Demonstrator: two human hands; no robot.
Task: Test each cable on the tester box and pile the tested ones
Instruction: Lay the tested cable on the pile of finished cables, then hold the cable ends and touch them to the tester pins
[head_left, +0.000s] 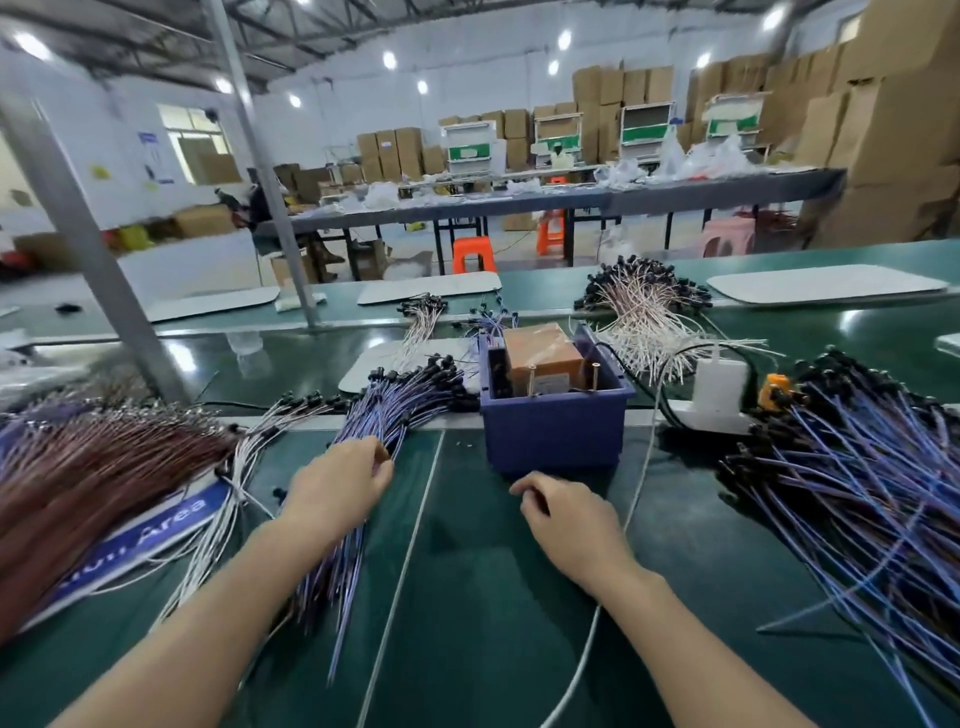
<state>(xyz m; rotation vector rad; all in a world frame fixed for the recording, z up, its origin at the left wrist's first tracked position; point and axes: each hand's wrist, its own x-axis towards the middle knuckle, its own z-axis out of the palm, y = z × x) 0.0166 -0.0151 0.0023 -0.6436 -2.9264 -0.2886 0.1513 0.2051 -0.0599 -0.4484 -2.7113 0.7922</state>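
Green bench (467, 597) | tester box (553, 431) (blue) centre | left hand (337, 488) gripped purple cables (395, 410) | right hand (566, 514) curled, grip indeterminate | cartons (904, 119) upper right

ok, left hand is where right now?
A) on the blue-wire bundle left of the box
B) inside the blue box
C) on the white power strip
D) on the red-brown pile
A: the left hand lies on the blue-wire bundle, fingers curled into it, beside the blue box.

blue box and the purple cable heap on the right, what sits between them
In the head view, a white power strip with a plug on it lies between the blue box and the purple cable heap, plus a white cord.
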